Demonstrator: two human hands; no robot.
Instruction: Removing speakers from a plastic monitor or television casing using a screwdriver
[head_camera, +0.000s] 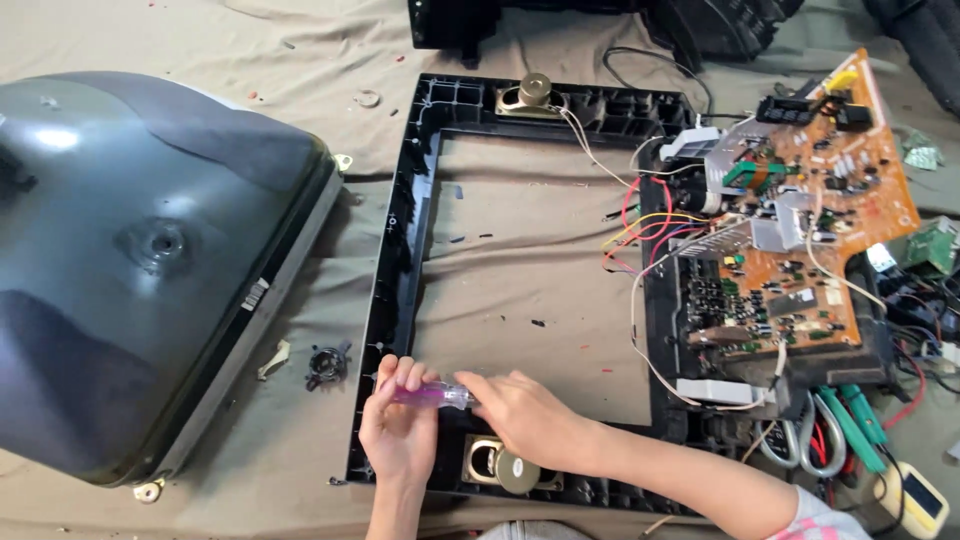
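While the big grey picture tube is lying face-down along the left edge of the cloth-covered floor, a small black ring-shaped part is sitting just beside it. The left hand is curling its fingers round the purple handle of a screwdriver, probably steadying it, over the near side of the black plastic frame. The right hand is pinching the tool's shaft end, just above a round speaker. Toward the right edge, an orange circuit board is resting tilted, wires trailing from it, with pliers near.
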